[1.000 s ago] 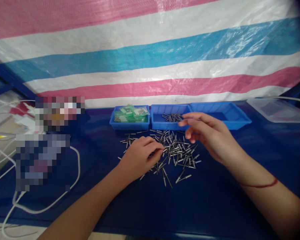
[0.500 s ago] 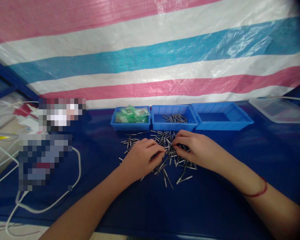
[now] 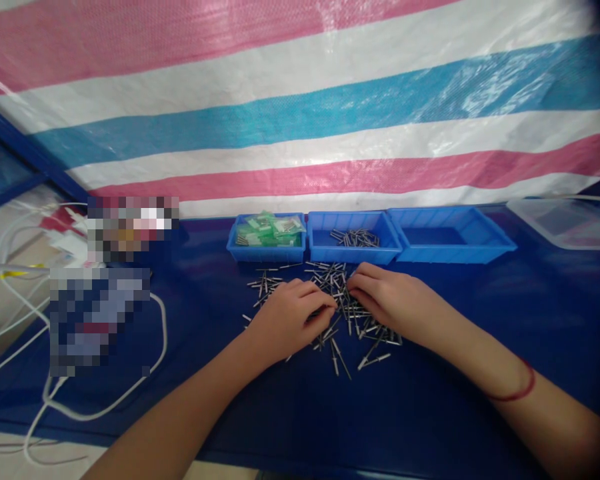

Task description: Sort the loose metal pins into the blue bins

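A loose pile of silver blind rivets (image 3: 353, 313) lies on the blue tabletop between and around my hands. My left hand (image 3: 293, 317) rests over the pile's left part, thumb and index fingertips pinched together; anything between them is too small to make out. On the opposite side, my right hand (image 3: 397, 300) reaches into the rivets with its fingers bent and drawn together. Its fingertips touch the pile, and what they hold, if anything, is hidden. More rivets lie in the middle blue bin (image 3: 353, 255) just behind the pile.
The left blue bin (image 3: 267, 253) holds green-tinted plastic packets (image 3: 270, 229). A right blue bin (image 3: 457, 251) adjoins the middle one. A clear plastic lid (image 3: 570, 227) lies far right. White cables (image 3: 163, 320) loop at the left, and a striped sheet (image 3: 300, 127) hangs behind.
The view has shifted slightly, so everything sits a little further right. My right thumb and fingers have closed together. My left hand keeps its pinch over the pile.
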Demonstrator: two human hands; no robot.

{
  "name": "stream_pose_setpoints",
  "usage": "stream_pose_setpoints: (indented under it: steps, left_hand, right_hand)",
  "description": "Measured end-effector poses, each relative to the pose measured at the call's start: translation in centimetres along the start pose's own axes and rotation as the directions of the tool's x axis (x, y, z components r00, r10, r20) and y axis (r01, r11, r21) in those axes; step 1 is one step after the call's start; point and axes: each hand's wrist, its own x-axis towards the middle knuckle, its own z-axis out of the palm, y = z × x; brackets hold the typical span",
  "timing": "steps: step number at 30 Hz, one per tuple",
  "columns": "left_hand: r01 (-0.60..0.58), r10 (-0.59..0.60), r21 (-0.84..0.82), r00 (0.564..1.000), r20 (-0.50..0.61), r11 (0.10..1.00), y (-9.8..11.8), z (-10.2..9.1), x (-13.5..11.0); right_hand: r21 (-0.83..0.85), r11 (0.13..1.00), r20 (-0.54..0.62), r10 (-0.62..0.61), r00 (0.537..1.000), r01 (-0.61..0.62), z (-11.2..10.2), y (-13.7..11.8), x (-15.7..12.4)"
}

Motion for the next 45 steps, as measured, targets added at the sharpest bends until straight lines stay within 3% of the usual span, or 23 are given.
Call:
stream_pose_setpoints:
  steps: [7, 11, 15, 20, 25, 31, 37, 45]
  left_hand:
    - [0.015, -0.016, -0.004, 0.999, -0.04, 1.0, 0.1, -0.1, -0.1]
    - [0.043, -0.043, -0.012, 0.997, -0.058, 0.999, 0.1, -0.1, -0.1]
    - [0.026, -0.027, -0.03, 0.999, -0.04, 0.999, 0.0, 0.0, -0.2]
    - [-0.032, 0.026, -0.128, 0.999, -0.047, 0.991, 0.0, 0.2, -0.3]
    - [0.011, -0.042, -0.234, 0.991, -0.129, 0.972, 0.5, 0.0, -0.3]
    - [0.042, -0.081, -0.249, 0.985, -0.149, 0.967, 0.7, 0.2, -0.2]
    - [0.068, -0.099, -0.242, 0.988, -0.117, 0.968, 0.7, 0.4, -0.1]
    - [0.058, -0.11, -0.295, 0.98, -0.163, 0.954, 0.3, 0.4, -0.1]
  right_hand:
    - [0.045, 0.999, -0.075, 0.005, 0.997, -0.002, -0.7, -1.1, -0.5]
    - [0.246, 0.964, -0.134, -0.071, 0.988, 0.102, -1.4, -1.6, -0.6]
    - [0.479, 0.86, -0.215, -0.078, 0.974, 0.175, -1.7, -2.4, -0.6]
    - [0.635, 0.767, -0.245, 0.085, 0.966, 0.094, -1.2, -3.6, -0.8]
    - [0.739, 0.674, -0.22, 0.266, 0.938, -0.018, -0.3, -4.0, -0.7]
    - [0.672, 0.737, -0.313, 0.2, 0.928, 0.068, -0.4, -4.2, -0.6]
    - [0.533, 0.819, -0.452, 0.063, 0.89, 0.213, -0.4, -4.4, -0.7]
    - [0.457, 0.833, -0.515, -0.039, 0.856, 0.313, -0.7, -4.3, -0.7]
